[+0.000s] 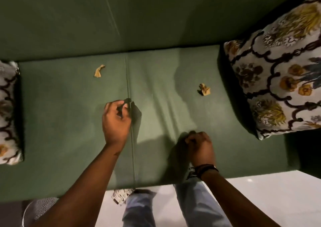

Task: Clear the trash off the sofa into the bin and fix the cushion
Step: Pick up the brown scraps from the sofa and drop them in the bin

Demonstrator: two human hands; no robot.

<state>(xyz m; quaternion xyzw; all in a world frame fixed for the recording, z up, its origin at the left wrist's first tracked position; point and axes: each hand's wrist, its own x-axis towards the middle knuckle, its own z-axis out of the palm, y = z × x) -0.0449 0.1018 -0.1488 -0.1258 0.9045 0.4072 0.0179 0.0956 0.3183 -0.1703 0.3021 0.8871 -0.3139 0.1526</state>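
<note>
Sofa point(69, 122): green, with a soft matte fabric; a straight seam is running down the seat, and long shallow wrinkles are lying to the right of it.
Left hand point(116, 120): it is reaching over the seam, palm down; the fingers are curling together around something small and dark — I cannot tell what it is.
Right hand point(199, 146): it is resting low on the seat as a closed fist; whether it is holding anything, I cannot tell. A dark band is sitting on the wrist.
Twisted paper scrap point(99, 71): tan, thin and crumpled; it is lying on the seat left of the seam, near the backrest.
Crumpled paper ball point(204, 89): tan, with sharp folds; it is lying on the seat right of the seam, well apart from both hands.
Right cushion point(278, 77): plump, pale fabric with dark scrolls and yellow flowers — it is leaning tilted at the sofa's right end.
Left cushion point(8, 112): same pattern, at the left edge.
</note>
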